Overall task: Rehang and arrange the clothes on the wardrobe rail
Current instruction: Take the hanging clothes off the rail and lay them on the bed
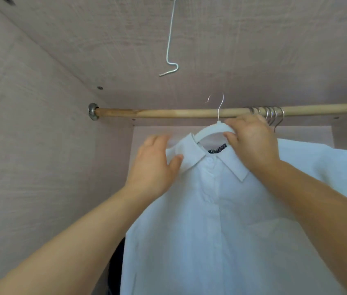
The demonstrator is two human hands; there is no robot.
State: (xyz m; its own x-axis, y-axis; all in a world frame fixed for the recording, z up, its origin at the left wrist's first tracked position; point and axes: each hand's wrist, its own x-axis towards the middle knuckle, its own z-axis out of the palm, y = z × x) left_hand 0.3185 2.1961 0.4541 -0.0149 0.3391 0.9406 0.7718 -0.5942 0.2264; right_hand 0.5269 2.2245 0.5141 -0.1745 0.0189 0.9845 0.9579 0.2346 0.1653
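- gripping the white hanger [211, 133] just right of its neck, the right hand [251, 143] has its fingers [235, 122] curled over the top of the arm and the thumb clamped up from beneath.
- the hanger's thin metal hook [221, 107] rises in front of the wooden rail [168, 113]; its curve stands above the rail, and whether it catches the wood cannot be told.
- a white shirt [221, 220] hangs on this hanger, buttoned, front towards the camera, just below the rail and near its middle.
- the left hand [155, 165] holds the shirt at its left shoulder: the thumb lies on the front of the collar [189, 154], the other fingers reach behind the cloth, blurred, so the cloth is pinched between them.
- a dark label [217, 149] shows inside the collar, under the hanger's neck.
- a cluster of metal hooks [269, 116] sits on the rail just right of the right hand, close together.
- more white cloth [328, 165] hangs below those hooks, beside the held shirt.
- a dark garment [115, 265] shows low down, to the left of the shirt's hem side.
- the rail's left end sits in a round metal bracket [92, 111] on the wardrobe's side panel [30, 145].
- a bent wire hook [170, 39] hangs from above, well apart from the rail.
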